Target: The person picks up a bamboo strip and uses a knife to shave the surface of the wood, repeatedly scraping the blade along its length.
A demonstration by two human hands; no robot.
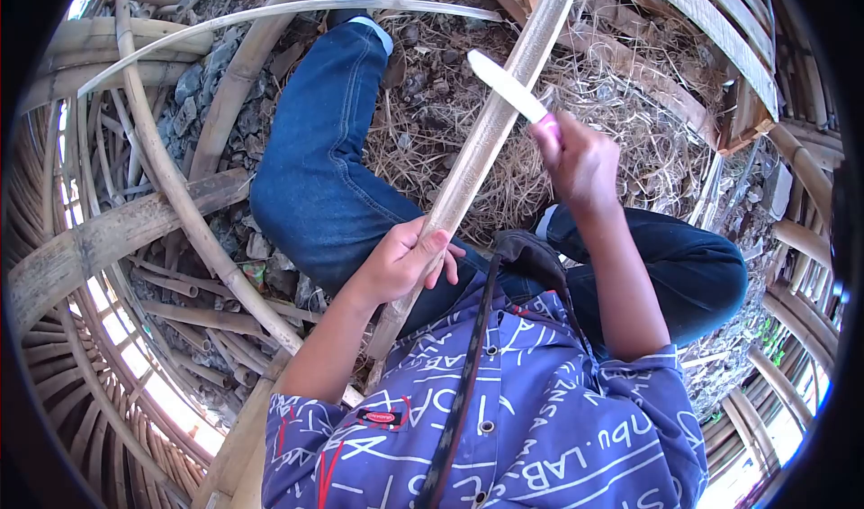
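My right hand is closed round the pink handle of a knife. The pale blade points up and left and lies across a long bamboo strip; whether it touches the strip I cannot tell. My left hand grips that strip near its lower end, above my thigh, with the thumb on top and some fingers showing past its edge. The strip slants from my lap up to the right, its far end beside a wooden piece at the top of the view.
Shavings cover the ground between my legs. A thin curved strip arches over my foot. Bamboo poles and stones lie to the left. A slatted wooden frame stands at upper right. A strap hangs over my shirt.
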